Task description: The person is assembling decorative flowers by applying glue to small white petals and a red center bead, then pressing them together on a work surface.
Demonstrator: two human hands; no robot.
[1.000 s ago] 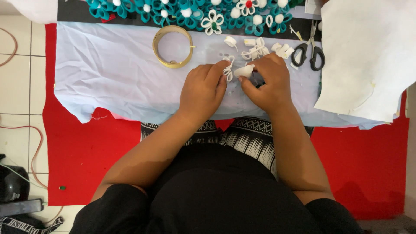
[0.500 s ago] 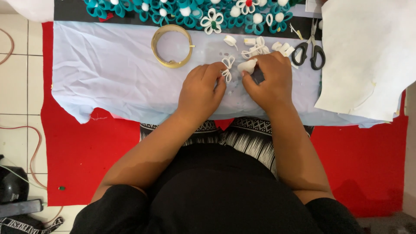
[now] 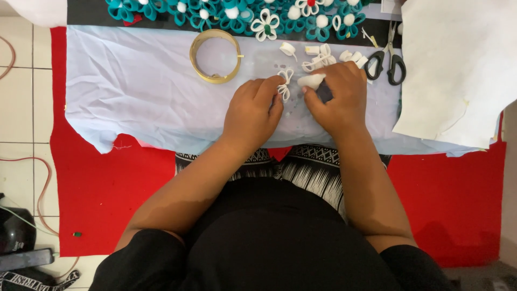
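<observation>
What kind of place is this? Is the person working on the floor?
Probably a home craft spot on a tiled floor, not a workshop bench. A red cloth and pale sheet are spread as a work surface, with finished teal and white ribbon flowers, scissors and a tape roll nearby.

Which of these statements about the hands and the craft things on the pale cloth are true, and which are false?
1. The left hand touches a small white looped petal piece. True.
2. The right hand holds the scissors. False: the scissors lie on the cloth, right of that hand.
3. The yellow ring lies left of both hands. True.
4. The finished flowers are mostly red. False: they are mostly teal and white.
</observation>
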